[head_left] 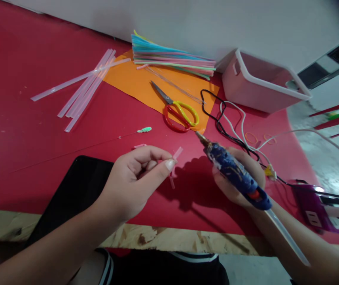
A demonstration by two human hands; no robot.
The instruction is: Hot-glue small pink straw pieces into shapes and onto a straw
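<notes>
Between the thumb and forefinger of my left hand (136, 178) is a small pink piece of pipe cleaner (173, 182), bent or in several short strips. My right hand (237, 174) is wrapped round a blue glue gun (231, 170), its nozzle pointing up and left toward the scissors. A clear glue stick (288, 237) sticks out of the gun's back end. Just beyond my left hand lies a thin wire with a green fuzzy tip (144, 130). Scissors (175, 107) with one yellow and one red handle rest slightly spread, partly on an orange sheet (127, 83).
Several glue sticks (89, 87) lie at the left. A bundle of coloured pipe cleaners (172, 57) is at the back, beside a pink bin (255, 87). Cords (222, 122) run right to a purple power strip (314, 209). A black phone-like slab (77, 190) lies under my left forearm.
</notes>
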